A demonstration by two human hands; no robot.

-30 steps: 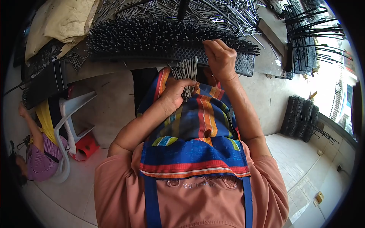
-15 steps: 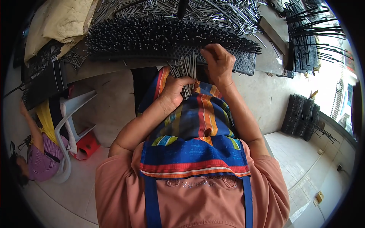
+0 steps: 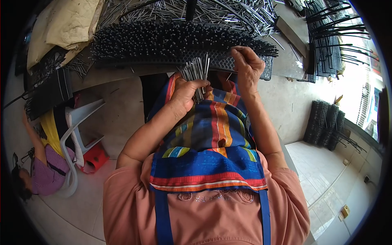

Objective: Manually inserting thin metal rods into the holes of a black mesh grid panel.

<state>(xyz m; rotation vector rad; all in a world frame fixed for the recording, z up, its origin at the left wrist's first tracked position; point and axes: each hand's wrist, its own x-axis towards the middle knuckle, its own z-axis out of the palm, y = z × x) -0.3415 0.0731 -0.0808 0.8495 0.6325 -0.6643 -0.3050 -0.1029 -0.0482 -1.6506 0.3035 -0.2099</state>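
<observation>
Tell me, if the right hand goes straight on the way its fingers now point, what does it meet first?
Probably the black perforated panel. The right hand already has its fingertips at the panel's near edge, among the thin rods standing in it, though depth is hard to judge here.

Rod bundle (image 3: 197,72) in left hand (image 3: 185,93)

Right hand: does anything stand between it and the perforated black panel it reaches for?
Nothing visible does. The right hand already rests at the front edge of the perforated black panel, among its upright rods. The left hand grips a bundle of metal rods just beside it.
</observation>
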